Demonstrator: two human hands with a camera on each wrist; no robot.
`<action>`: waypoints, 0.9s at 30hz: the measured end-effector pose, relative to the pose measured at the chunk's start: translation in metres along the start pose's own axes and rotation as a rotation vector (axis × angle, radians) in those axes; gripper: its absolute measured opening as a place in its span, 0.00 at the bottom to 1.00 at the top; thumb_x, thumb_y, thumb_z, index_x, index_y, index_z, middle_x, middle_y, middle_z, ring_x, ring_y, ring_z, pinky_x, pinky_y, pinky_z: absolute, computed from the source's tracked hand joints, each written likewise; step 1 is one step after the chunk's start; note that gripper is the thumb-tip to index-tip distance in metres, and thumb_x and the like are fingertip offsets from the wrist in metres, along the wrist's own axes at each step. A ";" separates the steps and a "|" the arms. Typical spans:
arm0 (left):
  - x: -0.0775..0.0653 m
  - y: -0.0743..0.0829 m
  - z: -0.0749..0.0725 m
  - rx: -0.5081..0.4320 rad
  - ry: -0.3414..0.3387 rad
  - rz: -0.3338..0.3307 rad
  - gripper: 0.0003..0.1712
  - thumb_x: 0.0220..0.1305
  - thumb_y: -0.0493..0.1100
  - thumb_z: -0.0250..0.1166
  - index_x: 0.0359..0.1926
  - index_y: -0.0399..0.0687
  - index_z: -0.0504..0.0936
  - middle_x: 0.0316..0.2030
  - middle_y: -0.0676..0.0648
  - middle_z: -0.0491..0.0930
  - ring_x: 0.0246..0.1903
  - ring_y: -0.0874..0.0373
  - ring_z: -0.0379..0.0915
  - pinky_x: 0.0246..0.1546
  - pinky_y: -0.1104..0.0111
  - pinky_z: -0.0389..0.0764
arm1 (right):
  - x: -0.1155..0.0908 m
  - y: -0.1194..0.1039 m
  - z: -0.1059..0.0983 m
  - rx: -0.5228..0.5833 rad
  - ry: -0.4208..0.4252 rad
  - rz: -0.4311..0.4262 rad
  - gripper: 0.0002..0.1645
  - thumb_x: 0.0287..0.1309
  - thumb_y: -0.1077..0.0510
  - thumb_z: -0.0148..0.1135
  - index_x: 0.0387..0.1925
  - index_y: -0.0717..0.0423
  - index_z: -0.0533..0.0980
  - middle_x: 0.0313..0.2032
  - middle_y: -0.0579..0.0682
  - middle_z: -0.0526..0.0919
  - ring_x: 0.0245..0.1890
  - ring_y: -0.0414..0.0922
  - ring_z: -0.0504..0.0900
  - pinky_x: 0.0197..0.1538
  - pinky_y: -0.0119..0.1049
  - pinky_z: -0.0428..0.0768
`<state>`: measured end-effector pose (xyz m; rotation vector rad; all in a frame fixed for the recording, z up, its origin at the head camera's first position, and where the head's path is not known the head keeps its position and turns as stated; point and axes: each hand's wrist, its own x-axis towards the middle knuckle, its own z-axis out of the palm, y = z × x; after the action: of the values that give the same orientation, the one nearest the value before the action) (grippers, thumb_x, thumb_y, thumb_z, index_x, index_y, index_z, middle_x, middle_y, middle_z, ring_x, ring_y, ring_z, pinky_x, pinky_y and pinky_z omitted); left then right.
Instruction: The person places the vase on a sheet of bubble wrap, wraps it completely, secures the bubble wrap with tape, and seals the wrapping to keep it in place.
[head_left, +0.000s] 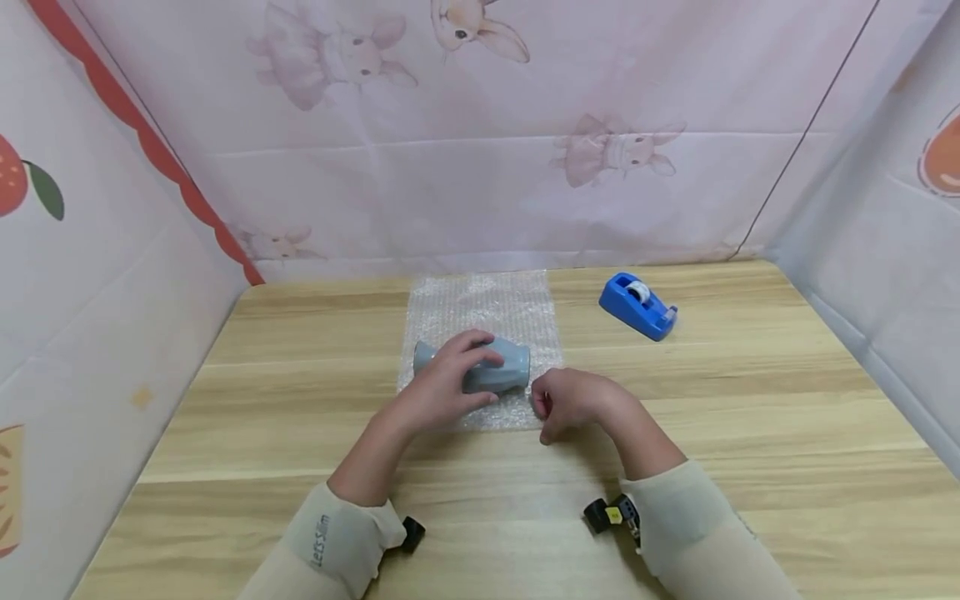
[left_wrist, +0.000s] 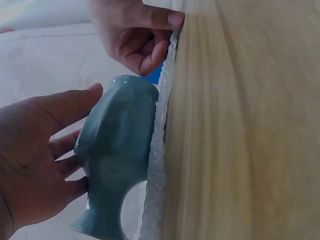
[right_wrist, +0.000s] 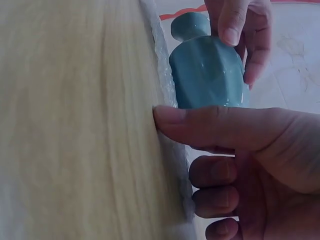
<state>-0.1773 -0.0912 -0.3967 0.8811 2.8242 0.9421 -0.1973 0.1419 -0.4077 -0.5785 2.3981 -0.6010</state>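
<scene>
A pale blue-green ceramic vase [head_left: 514,363] lies on its side on a sheet of bubble wrap [head_left: 480,304]. My left hand [head_left: 450,379] rests over the vase, fingers bent across its far side and thumb along its near side. In the left wrist view, the vase [left_wrist: 120,135] shows its narrow neck and flared end toward the bottom. My right hand [head_left: 573,402] is at the sheet's near right corner, pinching its edge. In the right wrist view, the thumb lies over the wrap's edge [right_wrist: 167,75] with the other fingers curled; the index fingertip is hidden.
A blue tape dispenser [head_left: 637,305] with a roll of tape stands at the back right of the wooden table [head_left: 300,433]. A pink curtain [head_left: 480,192] with rabbit prints hangs along the table's back edge. Pale printed sheets hang at both sides.
</scene>
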 end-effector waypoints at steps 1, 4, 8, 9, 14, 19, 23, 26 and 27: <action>0.000 0.000 0.000 0.004 -0.002 0.000 0.24 0.57 0.45 0.74 0.54 0.53 0.79 0.68 0.50 0.63 0.70 0.51 0.56 0.65 0.56 0.68 | 0.000 -0.001 0.000 -0.001 0.004 0.002 0.14 0.43 0.58 0.78 0.26 0.51 0.77 0.27 0.46 0.77 0.29 0.44 0.74 0.34 0.37 0.71; 0.001 0.000 0.001 0.007 -0.008 -0.002 0.25 0.56 0.45 0.74 0.55 0.54 0.79 0.69 0.51 0.62 0.71 0.52 0.55 0.65 0.57 0.69 | -0.001 -0.001 -0.001 0.004 0.018 -0.015 0.11 0.46 0.59 0.75 0.26 0.49 0.77 0.27 0.46 0.78 0.30 0.44 0.75 0.35 0.37 0.72; 0.001 -0.001 0.002 0.003 -0.007 -0.001 0.26 0.55 0.44 0.75 0.55 0.55 0.78 0.69 0.50 0.61 0.71 0.52 0.54 0.65 0.56 0.68 | -0.001 0.002 -0.003 -0.006 0.053 -0.086 0.06 0.52 0.60 0.70 0.26 0.48 0.79 0.27 0.44 0.79 0.29 0.42 0.75 0.36 0.37 0.73; 0.001 -0.001 0.003 0.003 -0.004 0.003 0.26 0.55 0.44 0.75 0.55 0.55 0.78 0.69 0.50 0.61 0.71 0.52 0.54 0.65 0.56 0.68 | -0.001 0.003 -0.004 -0.013 0.067 -0.111 0.06 0.53 0.60 0.68 0.25 0.47 0.79 0.26 0.43 0.79 0.29 0.42 0.75 0.36 0.36 0.73; 0.001 -0.002 0.004 0.009 0.002 0.005 0.29 0.52 0.45 0.77 0.55 0.56 0.78 0.69 0.50 0.61 0.71 0.53 0.54 0.64 0.55 0.69 | -0.004 0.006 -0.011 -0.005 0.139 -0.186 0.05 0.56 0.59 0.64 0.26 0.46 0.81 0.24 0.42 0.78 0.27 0.41 0.74 0.34 0.36 0.73; 0.001 -0.001 0.003 0.010 -0.002 0.005 0.32 0.47 0.46 0.80 0.54 0.55 0.78 0.69 0.50 0.61 0.70 0.54 0.54 0.64 0.57 0.69 | -0.010 0.008 -0.019 0.067 0.198 -0.210 0.05 0.58 0.60 0.62 0.28 0.48 0.81 0.22 0.44 0.75 0.25 0.42 0.72 0.31 0.36 0.71; 0.002 -0.002 0.004 0.040 -0.002 0.008 0.32 0.47 0.41 0.80 0.55 0.56 0.77 0.69 0.51 0.61 0.70 0.55 0.54 0.65 0.59 0.69 | -0.011 0.010 -0.022 0.098 0.226 -0.224 0.05 0.58 0.60 0.61 0.29 0.50 0.81 0.22 0.45 0.74 0.25 0.42 0.71 0.31 0.36 0.71; 0.002 -0.002 0.004 0.070 0.007 0.016 0.28 0.53 0.37 0.75 0.55 0.58 0.78 0.69 0.52 0.61 0.71 0.56 0.54 0.65 0.59 0.69 | -0.011 0.011 -0.023 0.101 0.236 -0.214 0.04 0.59 0.60 0.61 0.30 0.51 0.81 0.22 0.45 0.75 0.26 0.43 0.72 0.31 0.36 0.71; 0.002 -0.003 0.004 0.079 0.013 0.020 0.26 0.55 0.36 0.74 0.54 0.58 0.78 0.69 0.52 0.62 0.71 0.56 0.54 0.65 0.60 0.69 | -0.011 0.011 -0.024 0.102 0.239 -0.207 0.04 0.59 0.60 0.61 0.30 0.51 0.81 0.23 0.46 0.75 0.26 0.43 0.72 0.31 0.36 0.72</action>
<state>-0.1796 -0.0900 -0.4010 0.9164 2.8876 0.8466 -0.2071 0.1632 -0.3917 -0.7532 2.5268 -0.9224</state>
